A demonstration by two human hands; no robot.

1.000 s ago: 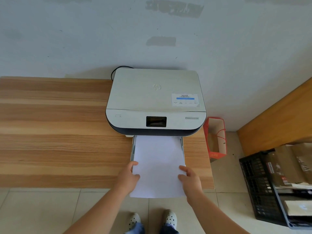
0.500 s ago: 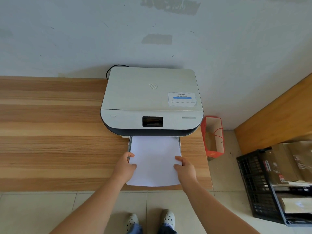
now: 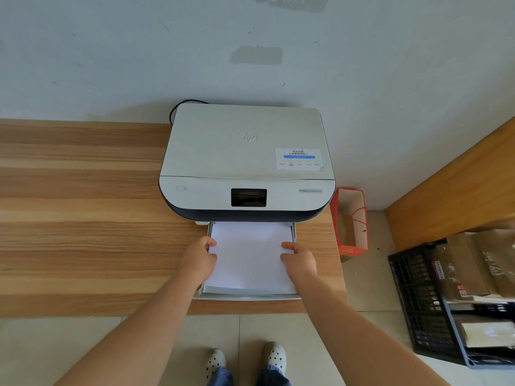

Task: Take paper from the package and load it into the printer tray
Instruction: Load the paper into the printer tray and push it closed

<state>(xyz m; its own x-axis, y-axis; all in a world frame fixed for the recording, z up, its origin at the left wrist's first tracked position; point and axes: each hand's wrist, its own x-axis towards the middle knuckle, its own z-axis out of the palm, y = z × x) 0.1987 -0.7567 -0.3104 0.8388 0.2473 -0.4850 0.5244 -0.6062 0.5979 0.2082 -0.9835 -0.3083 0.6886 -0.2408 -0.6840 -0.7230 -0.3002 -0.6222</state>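
My left hand (image 3: 199, 259) grips the left edge of the paper stack (image 3: 249, 260), thumb on top of the sheets, fingers curled at the side. My right hand (image 3: 299, 259) does the same on the right edge, thumb and forefinger lying on the top sheet. The stack lies flat in the printer tray (image 3: 245, 297), its far end under the dark front of the printer (image 3: 246, 162) and its near edge just short of the tray's front lip. So I judge this to be the loading step, nearly finished: the paper sits between the side rails and looks square to them.

Next I would let go on both sides, check the sheets lie level, and push the tray home into the printer. That push must go straight, or the stack could skew against a rail.

The printer stands at the right end of the wooden bench (image 3: 83, 218), against the wall. I see no package here.
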